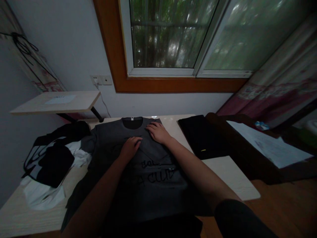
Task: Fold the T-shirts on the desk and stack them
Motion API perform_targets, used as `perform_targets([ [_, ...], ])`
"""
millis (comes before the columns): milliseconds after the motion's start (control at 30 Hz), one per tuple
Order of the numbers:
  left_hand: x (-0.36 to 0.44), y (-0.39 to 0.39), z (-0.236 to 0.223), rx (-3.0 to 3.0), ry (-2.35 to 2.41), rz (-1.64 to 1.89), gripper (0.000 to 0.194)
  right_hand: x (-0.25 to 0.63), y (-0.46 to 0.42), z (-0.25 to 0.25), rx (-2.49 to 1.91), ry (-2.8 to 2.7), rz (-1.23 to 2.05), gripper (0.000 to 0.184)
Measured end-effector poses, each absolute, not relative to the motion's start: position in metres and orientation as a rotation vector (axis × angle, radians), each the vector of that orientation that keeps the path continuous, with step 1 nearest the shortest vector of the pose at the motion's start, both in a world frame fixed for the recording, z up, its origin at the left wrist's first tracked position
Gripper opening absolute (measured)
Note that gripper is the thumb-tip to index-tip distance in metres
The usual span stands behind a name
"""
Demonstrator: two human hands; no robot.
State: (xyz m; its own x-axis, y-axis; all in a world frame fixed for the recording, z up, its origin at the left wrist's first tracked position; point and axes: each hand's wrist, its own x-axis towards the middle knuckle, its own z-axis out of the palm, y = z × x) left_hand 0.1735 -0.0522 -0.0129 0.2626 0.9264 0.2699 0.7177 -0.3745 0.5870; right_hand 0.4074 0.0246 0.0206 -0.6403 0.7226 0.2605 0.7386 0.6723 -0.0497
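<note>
A dark grey T-shirt [148,175] with black lettering lies flat on the pale table [230,172], collar toward the window. My left hand [130,147] rests palm down on the chest of the shirt, fingers stretched out. My right hand [158,131] lies flat just beside it, nearer the collar, fingers spread on the cloth. Neither hand holds anything. The shirt's right sleeve looks folded in under my right forearm.
A heap of black and white clothes [49,158] sits at the table's left. A folded black garment [201,135] lies at the right. A dark wooden piece with white papers [269,147] stands further right. A small shelf [56,101] juts from the wall under a window [173,36].
</note>
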Motion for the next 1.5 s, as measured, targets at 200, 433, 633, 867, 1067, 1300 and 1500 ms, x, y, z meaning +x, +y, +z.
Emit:
perform_targets([
  [200, 0.175, -0.054, -0.012, 2.154, 1.544, 0.860, 0.033, 0.415, 0.028, 0.013, -1.389, -2.530, -0.203, 0.040],
  [433, 0.177, -0.056, -0.011, 2.185, 1.517, 0.850, 0.037, 0.437, 0.034, 0.014, -1.512, -2.436, -0.241, 0.041],
  [633, 0.177, -0.058, -0.008, 2.234, 1.453, 0.844, 0.040, 0.449, 0.044, 0.013, -1.555, -2.376, -0.066, 0.046],
  [867, 0.175, -0.055, -0.013, 2.301, 1.477, 0.860, 0.042, 0.468, 0.056, -0.002, -1.753, -2.211, 0.003, 0.048],
  [1067, 0.173, -0.051, -0.018, 2.479, 1.461, 0.797, 0.039, 0.472, 0.053, -0.007, -1.800, -2.141, -0.002, 0.040],
  [1300, 0.177, -0.051, -0.017, 2.447, 1.718, 0.730, 0.051, 0.479, 0.052, -0.008, -1.767, -2.101, 0.071, 0.039],
  [1500, 0.183, -0.059, -0.009, 2.430, 1.759, 0.605, 0.053, 0.476, 0.054, -0.005, -1.832, -2.022, 0.024, 0.040],
])
